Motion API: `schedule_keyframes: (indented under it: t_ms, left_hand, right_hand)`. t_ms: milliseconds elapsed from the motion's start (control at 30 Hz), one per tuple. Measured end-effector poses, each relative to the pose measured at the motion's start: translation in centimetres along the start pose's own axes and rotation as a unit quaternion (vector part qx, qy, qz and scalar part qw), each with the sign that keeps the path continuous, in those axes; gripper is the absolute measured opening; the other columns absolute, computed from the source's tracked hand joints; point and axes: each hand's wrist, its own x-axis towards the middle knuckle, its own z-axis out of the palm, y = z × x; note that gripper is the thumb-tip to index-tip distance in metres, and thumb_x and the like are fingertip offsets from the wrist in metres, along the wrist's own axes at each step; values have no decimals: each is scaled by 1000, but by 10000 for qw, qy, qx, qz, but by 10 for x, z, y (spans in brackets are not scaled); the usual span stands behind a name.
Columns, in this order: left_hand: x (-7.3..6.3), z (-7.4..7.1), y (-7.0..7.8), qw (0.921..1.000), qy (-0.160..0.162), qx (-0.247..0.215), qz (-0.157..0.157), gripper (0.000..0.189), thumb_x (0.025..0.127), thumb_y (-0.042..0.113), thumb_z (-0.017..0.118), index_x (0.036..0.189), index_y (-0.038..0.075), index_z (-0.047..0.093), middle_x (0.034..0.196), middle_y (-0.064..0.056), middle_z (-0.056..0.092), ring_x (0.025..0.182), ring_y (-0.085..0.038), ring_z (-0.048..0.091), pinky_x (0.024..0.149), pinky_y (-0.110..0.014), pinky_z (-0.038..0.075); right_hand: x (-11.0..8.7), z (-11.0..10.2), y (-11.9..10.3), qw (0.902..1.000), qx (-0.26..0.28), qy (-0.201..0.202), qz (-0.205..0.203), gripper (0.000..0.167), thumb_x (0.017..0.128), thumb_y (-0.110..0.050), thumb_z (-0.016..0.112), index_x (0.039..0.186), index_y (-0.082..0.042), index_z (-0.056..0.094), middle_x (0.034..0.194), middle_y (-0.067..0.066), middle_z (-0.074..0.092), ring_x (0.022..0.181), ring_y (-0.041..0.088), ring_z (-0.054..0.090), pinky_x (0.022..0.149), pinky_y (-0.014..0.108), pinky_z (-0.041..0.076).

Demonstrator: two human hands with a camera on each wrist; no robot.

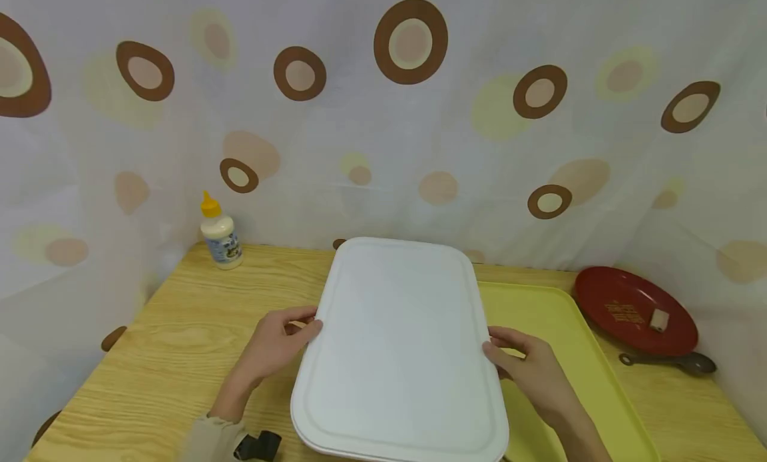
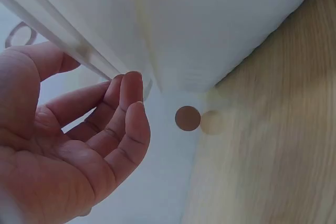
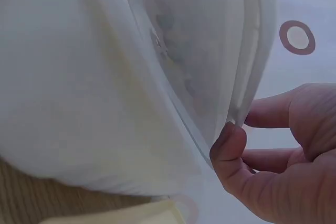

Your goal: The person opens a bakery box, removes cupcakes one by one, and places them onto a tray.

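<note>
The lid is being held between the two hands, with its long axis running away from the person and its broad white top facing up. Its left long edge is being pinched by the left hand, and its right long edge by the right hand, thumbs above and fingers curled beneath. The lid is thus lying directly between both sets of fingers; neither hand is being favoured as the nearer. A pale tub is being shown under the lid in the right wrist view, a gap seemingly being left between their edges. The right side of the lid is being set over part of the yellow tray, judging from the head view.
</note>
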Motion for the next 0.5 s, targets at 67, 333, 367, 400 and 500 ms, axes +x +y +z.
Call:
schedule_keyframes:
  t_ms: [67,333,367,400,500]
  left_hand:
    - [1,-6,0,10000,-81,-3,-32,42,94,22,63,128,-2,59,114,-13,63,84,-16,63,69,-30,52]
    - [-4,-38,0,9990,-369,-237,-11,46,96,19,60,131,-10,52,108,-18,62,88,-21,67,70,-30,56]
    - [-5,-43,-1,9989,-386,-273,-54,46,96,19,60,131,-10,52,108,-18,62,89,-22,67,70,-29,56]
    - [-6,-48,-1,9987,-410,-283,-61,47,96,19,60,131,-11,51,109,-19,62,89,-23,67,70,-29,56]
    - [-11,-61,-2,9983,-477,-301,-142,49,96,19,59,132,-12,49,111,-20,61,91,-23,66,72,-29,56]
  right_hand:
    - [2,1,-3,9999,81,-101,-35,50,92,-12,65,134,8,48,109,16,54,77,15,64,72,29,56]
    - [16,8,-20,9910,157,-1109,-739,55,92,-11,64,137,12,43,100,13,55,82,12,62,72,30,56]
    - [18,9,-23,9895,79,-1190,-821,56,91,-12,65,137,12,43,101,14,55,82,13,63,72,30,56]
    - [21,12,-26,9885,9,-1247,-854,56,91,-13,66,136,11,44,103,15,56,81,14,63,71,30,56]
    - [28,19,-33,9842,-304,-1398,-1045,56,89,-15,68,135,10,46,109,17,58,81,16,65,71,30,55]
